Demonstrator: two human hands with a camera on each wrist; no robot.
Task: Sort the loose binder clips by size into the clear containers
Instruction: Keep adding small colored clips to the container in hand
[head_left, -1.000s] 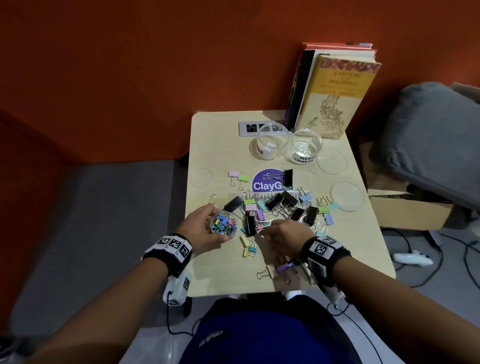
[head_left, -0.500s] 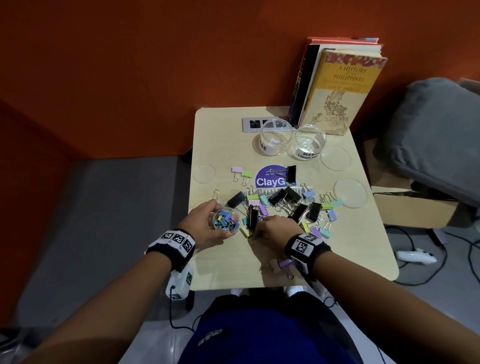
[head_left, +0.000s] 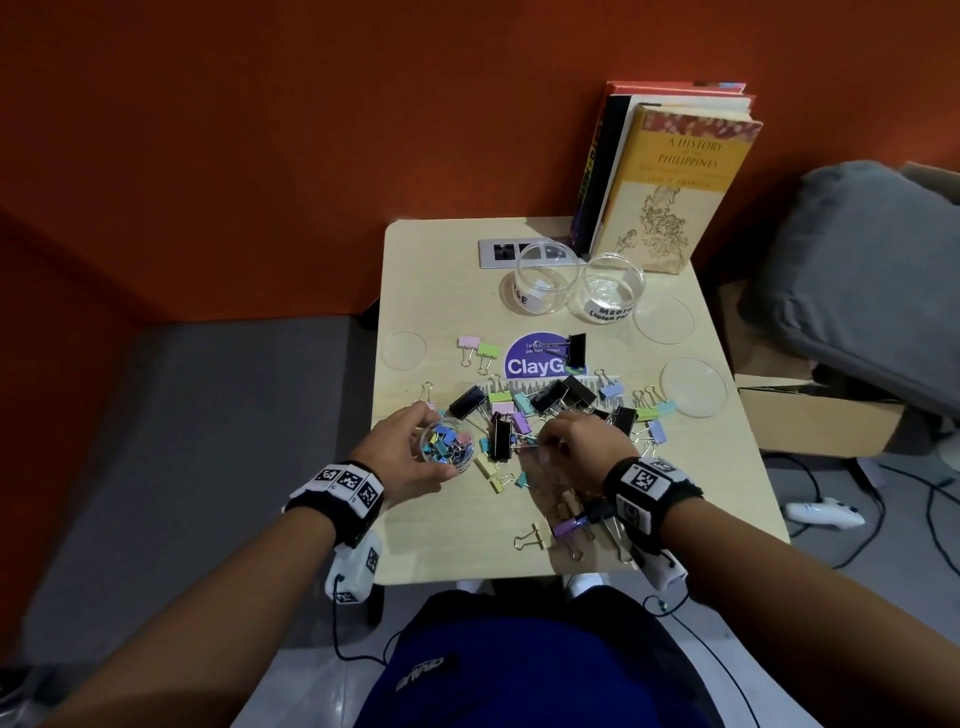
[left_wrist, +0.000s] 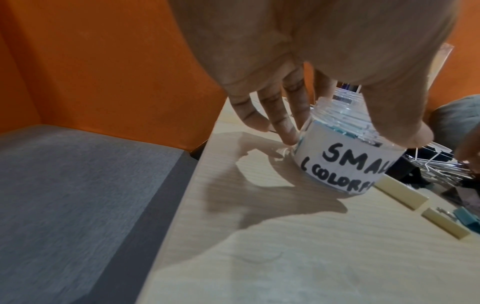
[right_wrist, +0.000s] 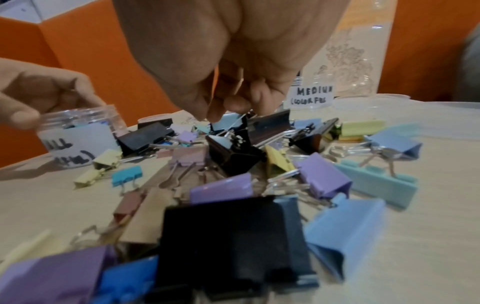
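Presently the small-clip stage is judged in hand: the "SMALL" container (head_left: 448, 448) is gripped on the counter (head_left: 431, 540) by the left hand (head_left: 402, 457), while right hand (head_left: 582, 441) fingertips (right_wrist: 207, 115) are bunched over the loose clip pile (right_wrist: 233, 156), grasp unclear; next, one small clip must be isolated.

A: Label on the small jar (left_wrist: 345, 162) reads "SMAL", then "(COLORF", cut off at the edge.
B: Second jar (right_wrist: 309, 96) says "MEDIUM (COLORFUL".
A: Purple sticker (head_left: 537, 358) on the worktop (head_left: 452, 540): "ClayG".
B: Yellow book (head_left: 675, 187): "A HISTORY", "PHILIPPINES".
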